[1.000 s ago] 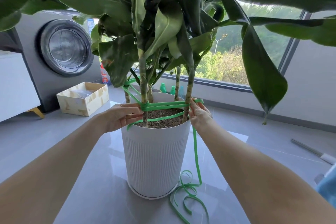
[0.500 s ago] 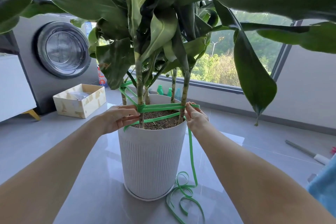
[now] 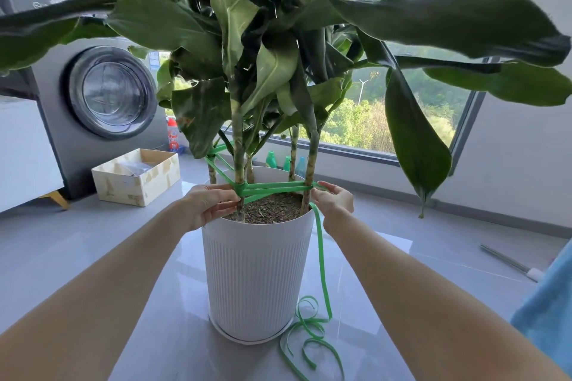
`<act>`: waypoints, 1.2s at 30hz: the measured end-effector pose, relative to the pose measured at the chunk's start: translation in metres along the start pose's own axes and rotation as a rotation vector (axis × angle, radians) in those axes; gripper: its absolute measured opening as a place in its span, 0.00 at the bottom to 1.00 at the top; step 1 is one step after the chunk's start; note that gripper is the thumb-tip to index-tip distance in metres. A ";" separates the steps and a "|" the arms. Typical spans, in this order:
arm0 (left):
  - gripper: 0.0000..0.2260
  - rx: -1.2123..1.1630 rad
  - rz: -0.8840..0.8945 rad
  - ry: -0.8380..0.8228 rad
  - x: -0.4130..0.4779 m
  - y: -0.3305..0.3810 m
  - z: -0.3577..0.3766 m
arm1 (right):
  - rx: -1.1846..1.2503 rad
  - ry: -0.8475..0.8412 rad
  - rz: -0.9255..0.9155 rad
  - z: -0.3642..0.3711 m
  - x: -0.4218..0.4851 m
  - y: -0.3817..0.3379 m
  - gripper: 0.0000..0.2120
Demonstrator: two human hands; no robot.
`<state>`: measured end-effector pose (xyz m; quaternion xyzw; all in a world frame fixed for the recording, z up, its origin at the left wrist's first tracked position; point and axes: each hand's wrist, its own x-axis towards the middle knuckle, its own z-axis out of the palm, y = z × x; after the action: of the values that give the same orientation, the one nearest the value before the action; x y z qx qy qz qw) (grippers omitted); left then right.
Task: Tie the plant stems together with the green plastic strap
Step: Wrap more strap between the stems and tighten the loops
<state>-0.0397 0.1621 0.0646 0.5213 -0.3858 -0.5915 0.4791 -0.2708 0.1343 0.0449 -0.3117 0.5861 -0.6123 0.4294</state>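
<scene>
While the green strap (image 3: 275,188) runs taut between two stems (image 3: 238,148) just above the soil, the left hand (image 3: 210,204) pinches it at the left stem and the right hand (image 3: 335,201) grips it beside the right one. Its loose tail hangs down the white pot (image 3: 257,272) and coils on the floor (image 3: 433,257).

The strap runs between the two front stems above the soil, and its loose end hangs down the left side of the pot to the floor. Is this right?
Not fully. In the head view the strap runs between the front stems above the soil, but its loose end hangs down the right side of the pot, not the left, to the floor.
</scene>
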 end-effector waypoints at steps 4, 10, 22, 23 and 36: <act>0.08 0.044 -0.009 0.023 -0.001 0.001 0.002 | -0.286 0.049 -0.205 -0.005 -0.006 -0.003 0.14; 0.08 0.187 -0.033 0.028 -0.004 0.002 0.000 | -0.591 0.029 -0.401 -0.003 -0.016 0.002 0.18; 0.07 0.310 -0.055 0.029 -0.013 0.004 -0.004 | -0.848 0.033 -0.506 -0.009 -0.014 0.006 0.16; 0.07 0.314 -0.053 0.032 -0.013 0.004 -0.003 | -0.876 0.025 -0.517 -0.009 -0.015 0.007 0.15; 0.06 0.341 -0.074 0.063 -0.012 0.004 0.001 | -1.131 0.043 -0.674 -0.020 -0.024 -0.003 0.10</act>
<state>-0.0403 0.1733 0.0716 0.6269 -0.4459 -0.5183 0.3735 -0.2785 0.1648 0.0488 -0.6435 0.6961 -0.3171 -0.0277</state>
